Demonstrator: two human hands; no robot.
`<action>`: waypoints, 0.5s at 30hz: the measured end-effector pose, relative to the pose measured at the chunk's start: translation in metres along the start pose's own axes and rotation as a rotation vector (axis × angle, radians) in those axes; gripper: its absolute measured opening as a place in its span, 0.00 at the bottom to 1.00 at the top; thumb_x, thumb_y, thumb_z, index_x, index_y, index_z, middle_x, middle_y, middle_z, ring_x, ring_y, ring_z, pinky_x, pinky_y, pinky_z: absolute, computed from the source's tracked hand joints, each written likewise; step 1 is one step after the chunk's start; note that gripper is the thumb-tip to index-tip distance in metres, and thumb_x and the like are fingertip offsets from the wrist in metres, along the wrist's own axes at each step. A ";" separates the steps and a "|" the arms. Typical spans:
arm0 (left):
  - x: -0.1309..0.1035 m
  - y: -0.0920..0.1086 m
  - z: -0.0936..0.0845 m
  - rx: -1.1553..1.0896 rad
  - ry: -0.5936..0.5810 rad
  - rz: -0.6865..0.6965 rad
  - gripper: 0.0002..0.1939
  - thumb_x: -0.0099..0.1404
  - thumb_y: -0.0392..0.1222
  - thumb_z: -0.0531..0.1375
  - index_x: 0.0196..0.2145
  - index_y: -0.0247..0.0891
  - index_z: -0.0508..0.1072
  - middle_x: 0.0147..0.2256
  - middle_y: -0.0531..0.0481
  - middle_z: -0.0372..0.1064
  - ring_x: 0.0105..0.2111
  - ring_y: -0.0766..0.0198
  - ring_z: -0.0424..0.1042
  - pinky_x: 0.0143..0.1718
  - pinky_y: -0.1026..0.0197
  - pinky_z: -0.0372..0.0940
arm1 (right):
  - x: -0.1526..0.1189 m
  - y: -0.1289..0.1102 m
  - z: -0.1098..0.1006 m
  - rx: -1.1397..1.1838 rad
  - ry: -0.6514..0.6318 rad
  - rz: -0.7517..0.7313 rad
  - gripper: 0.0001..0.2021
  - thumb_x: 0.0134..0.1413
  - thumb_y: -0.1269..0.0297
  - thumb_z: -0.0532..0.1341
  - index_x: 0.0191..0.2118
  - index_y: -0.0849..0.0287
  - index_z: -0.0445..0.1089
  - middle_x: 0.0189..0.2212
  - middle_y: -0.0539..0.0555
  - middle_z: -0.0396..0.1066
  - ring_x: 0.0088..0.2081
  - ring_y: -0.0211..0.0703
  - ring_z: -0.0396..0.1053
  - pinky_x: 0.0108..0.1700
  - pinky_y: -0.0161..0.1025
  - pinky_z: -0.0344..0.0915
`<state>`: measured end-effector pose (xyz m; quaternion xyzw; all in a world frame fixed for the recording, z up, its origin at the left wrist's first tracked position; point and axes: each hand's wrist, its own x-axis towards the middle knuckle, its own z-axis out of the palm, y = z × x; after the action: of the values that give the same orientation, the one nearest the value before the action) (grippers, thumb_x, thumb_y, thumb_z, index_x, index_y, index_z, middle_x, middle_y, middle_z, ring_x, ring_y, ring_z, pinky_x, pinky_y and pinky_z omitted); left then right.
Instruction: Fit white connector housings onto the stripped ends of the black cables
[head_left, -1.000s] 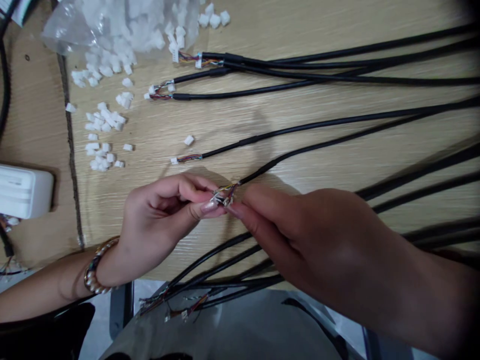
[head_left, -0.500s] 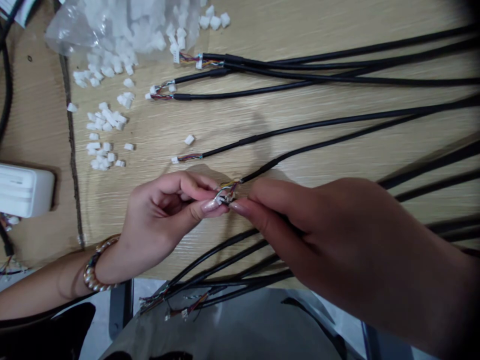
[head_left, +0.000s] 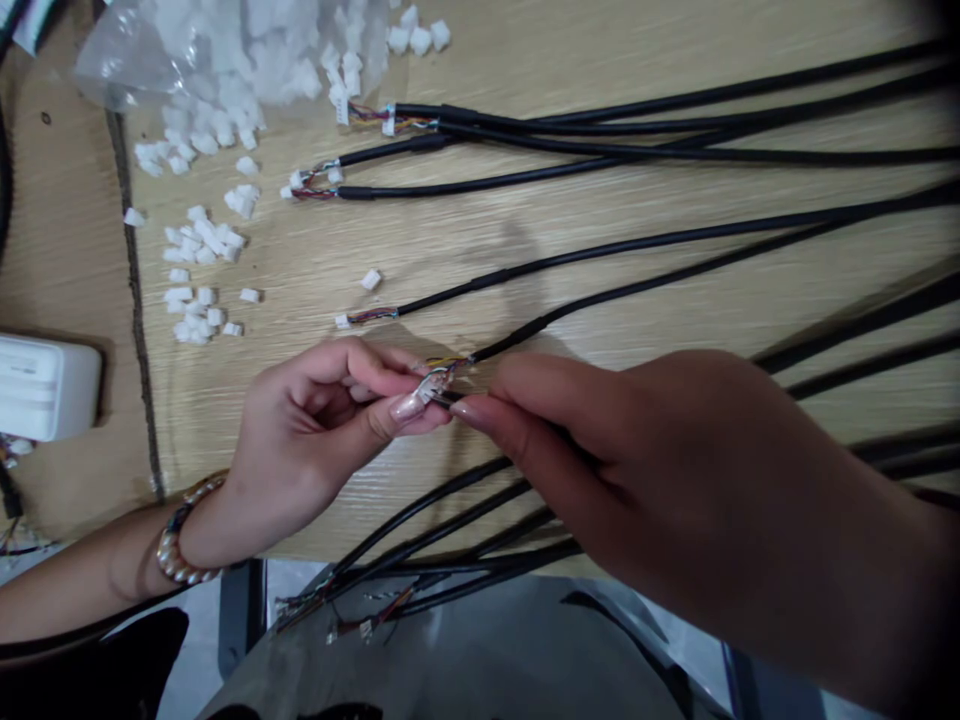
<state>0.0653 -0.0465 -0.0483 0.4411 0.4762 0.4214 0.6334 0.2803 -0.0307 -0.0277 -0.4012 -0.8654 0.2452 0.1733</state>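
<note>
My left hand pinches a small white connector between thumb and forefinger. Thin coloured wires run from it to the stripped end of a black cable. My right hand is closed round what looks like dark tweezers, their tip against the connector and wires. Most of this tool is hidden in the hand. Just beyond my left hand lies another black cable, with a white connector on its wires. One loose white connector housing rests nearby.
Several loose white housings lie at the left, below a clear plastic bag of more. Black cables stretch across the far side; others hang over the near table edge. A white block-shaped device sits far left.
Both hands and the connector have shifted slightly left in the view. More of the dark tweezers shows between the fingers. The whole scene has also slid a little left.
</note>
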 end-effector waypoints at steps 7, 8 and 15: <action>0.000 0.002 0.002 0.012 -0.004 -0.012 0.11 0.62 0.24 0.71 0.33 0.41 0.84 0.38 0.56 0.83 0.37 0.73 0.82 0.43 0.75 0.78 | -0.003 0.001 0.000 0.019 -0.013 0.014 0.16 0.64 0.76 0.55 0.25 0.56 0.67 0.13 0.46 0.58 0.15 0.34 0.55 0.19 0.36 0.46; -0.001 0.002 0.002 0.014 -0.001 -0.017 0.11 0.62 0.24 0.71 0.33 0.41 0.85 0.38 0.55 0.83 0.37 0.72 0.82 0.43 0.76 0.78 | -0.002 0.000 -0.001 0.021 -0.017 0.018 0.16 0.63 0.76 0.55 0.24 0.56 0.66 0.13 0.46 0.58 0.15 0.34 0.55 0.19 0.36 0.46; -0.002 0.002 0.004 0.031 0.012 -0.020 0.12 0.62 0.25 0.71 0.33 0.42 0.85 0.38 0.55 0.83 0.37 0.72 0.82 0.42 0.76 0.78 | 0.006 -0.006 -0.005 -0.028 -0.169 0.111 0.17 0.65 0.73 0.55 0.23 0.55 0.63 0.13 0.46 0.55 0.15 0.36 0.51 0.22 0.39 0.44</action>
<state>0.0683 -0.0489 -0.0453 0.4435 0.4906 0.4103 0.6279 0.2751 -0.0276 -0.0200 -0.4287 -0.8568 0.2751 0.0801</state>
